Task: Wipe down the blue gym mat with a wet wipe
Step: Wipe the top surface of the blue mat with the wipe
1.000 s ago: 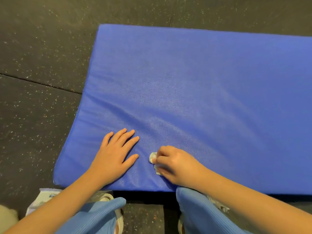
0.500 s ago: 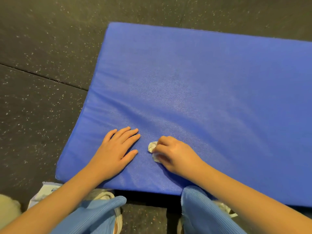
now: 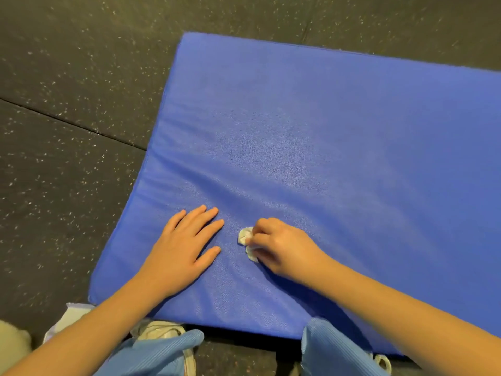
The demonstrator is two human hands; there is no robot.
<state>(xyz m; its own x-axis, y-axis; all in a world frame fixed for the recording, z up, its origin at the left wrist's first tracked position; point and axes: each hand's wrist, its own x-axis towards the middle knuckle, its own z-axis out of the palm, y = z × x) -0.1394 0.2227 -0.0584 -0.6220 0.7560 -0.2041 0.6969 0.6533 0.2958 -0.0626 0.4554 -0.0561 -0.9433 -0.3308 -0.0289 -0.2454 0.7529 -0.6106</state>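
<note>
**A:** Where's the wet wipe [image 3: 245, 236] now?

**B:** It's wadded small in the right hand [image 3: 282, 248], fingers curled round it. The hand presses it onto the blue gym mat [image 3: 339, 126], close to the near edge and toward the left end.

**A:** And the left hand [image 3: 181, 251]?

**B:** Palm down on the mat just beside the wipe, fingers straight and a little spread, holding nothing — bracing, I'd guess.

**A:** How much is wiped?

**B:** Hard to tell. The mat lies on the dark speckled floor [image 3: 67, 137] with no clear wet trail. There's a faint sheen mid-mat that may be damp or only light. I'd judge the wiping is under way at this near corner — the far part and the long stretch to the right look left to do.
</note>
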